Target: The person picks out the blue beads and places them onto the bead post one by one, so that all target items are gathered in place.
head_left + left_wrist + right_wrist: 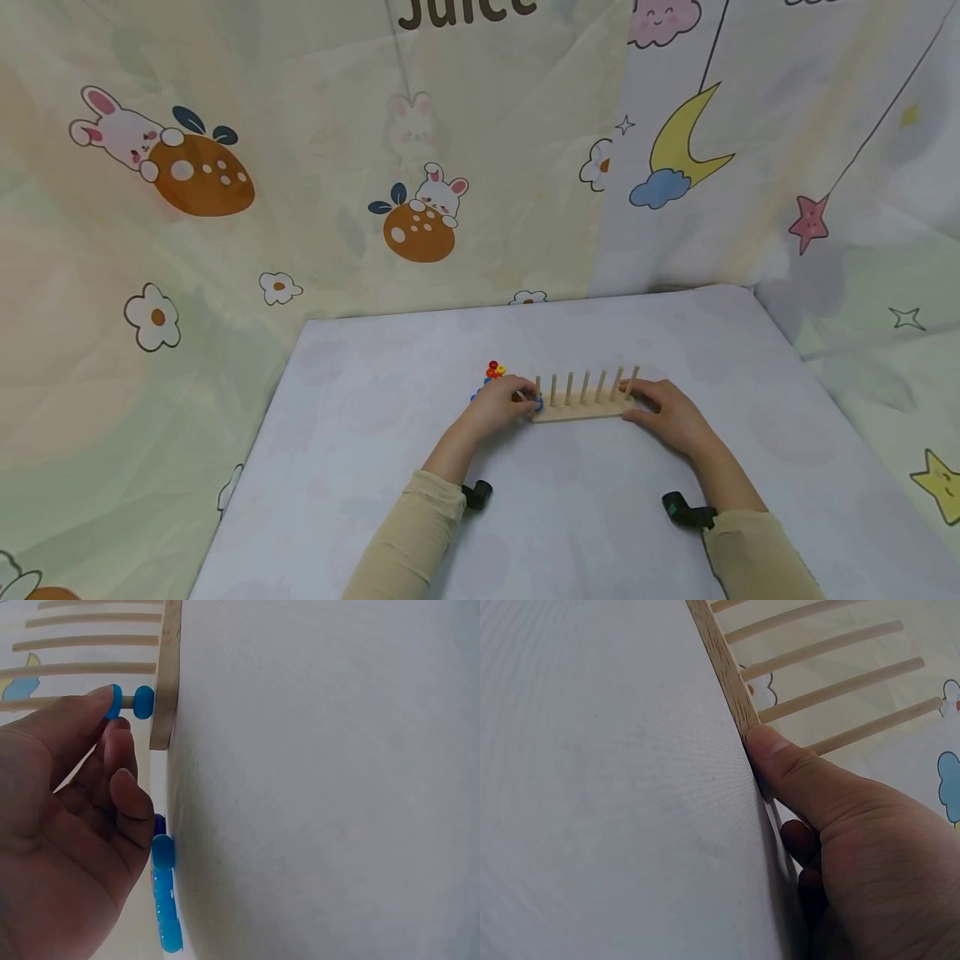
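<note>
A light wooden board [581,412] with a row of several upright pegs lies on the table. At its left end, my left hand [497,410] pinches a blue bead [115,702] between thumb and finger. That bead is threaded on the end peg, partway down, with a short bit of peg showing below it. Another blue bead [144,703] sits at the foot of the same peg, against the board. My right hand [673,417] grips the board's right end, its thumb [769,744] pressed on the near edge. The fingers behind the board are partly hidden.
Beside the left hand lie more blue beads [166,900] in a line. Red beads [492,372] and a yellow one are behind that hand. The table [585,517] has a pale cloth, and a printed curtain [510,167] hangs behind it.
</note>
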Demonstrator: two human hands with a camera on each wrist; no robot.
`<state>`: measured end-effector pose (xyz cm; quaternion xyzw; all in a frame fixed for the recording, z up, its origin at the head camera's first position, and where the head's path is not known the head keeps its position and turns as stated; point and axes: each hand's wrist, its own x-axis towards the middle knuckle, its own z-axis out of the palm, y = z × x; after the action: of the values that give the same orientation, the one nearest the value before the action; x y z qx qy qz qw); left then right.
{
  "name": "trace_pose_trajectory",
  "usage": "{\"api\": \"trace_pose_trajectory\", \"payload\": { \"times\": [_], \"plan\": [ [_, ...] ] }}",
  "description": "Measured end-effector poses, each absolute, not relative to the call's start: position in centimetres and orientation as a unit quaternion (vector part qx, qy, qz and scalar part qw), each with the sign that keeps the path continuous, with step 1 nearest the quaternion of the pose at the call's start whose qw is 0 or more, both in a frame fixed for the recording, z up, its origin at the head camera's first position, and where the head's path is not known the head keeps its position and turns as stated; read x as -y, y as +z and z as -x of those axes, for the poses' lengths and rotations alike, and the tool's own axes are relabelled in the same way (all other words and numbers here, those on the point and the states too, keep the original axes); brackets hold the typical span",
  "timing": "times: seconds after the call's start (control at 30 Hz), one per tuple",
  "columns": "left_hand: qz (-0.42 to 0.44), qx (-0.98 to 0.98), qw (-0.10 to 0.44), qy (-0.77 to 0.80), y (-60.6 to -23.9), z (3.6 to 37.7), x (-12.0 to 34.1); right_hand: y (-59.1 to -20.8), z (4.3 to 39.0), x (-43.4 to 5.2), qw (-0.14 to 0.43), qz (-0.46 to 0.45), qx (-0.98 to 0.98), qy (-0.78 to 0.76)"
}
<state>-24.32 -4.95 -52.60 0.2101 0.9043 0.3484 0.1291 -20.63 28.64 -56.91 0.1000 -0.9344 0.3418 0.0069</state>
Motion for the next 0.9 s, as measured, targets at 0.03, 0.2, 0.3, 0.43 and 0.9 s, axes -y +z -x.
{"api": "trace_pose_trajectory", "payload": {
  "times": [0.03,0.2,0.3,0.43,0.9],
  "plan": [
    [-0.21,-0.904,0.131,0.348,-52.6,24.3,5.0,-56.9,20.6,-28.6,0.007,-0.1,0.934,0.342],
    [-0.216,-0.91,0.135,0.327,-52.6,24.2,5.0,-56.7,20.6,-28.5,0.005,-0.1,0.935,0.341],
    [-0.222,-0.917,0.133,0.305,-52.3,24.0,5.0,-56.7,20.6,-28.5,0.005,-0.101,0.935,0.34],
    [-0.232,-0.922,0.127,0.282,-52.2,23.9,5.0,-56.8,20.7,-28.6,0.008,-0.105,0.935,0.339],
    [-0.173,-0.909,0.113,0.363,-51.3,23.9,8.6,-57.0,20.7,-28.6,0.005,-0.101,0.938,0.33]
  ]
}}
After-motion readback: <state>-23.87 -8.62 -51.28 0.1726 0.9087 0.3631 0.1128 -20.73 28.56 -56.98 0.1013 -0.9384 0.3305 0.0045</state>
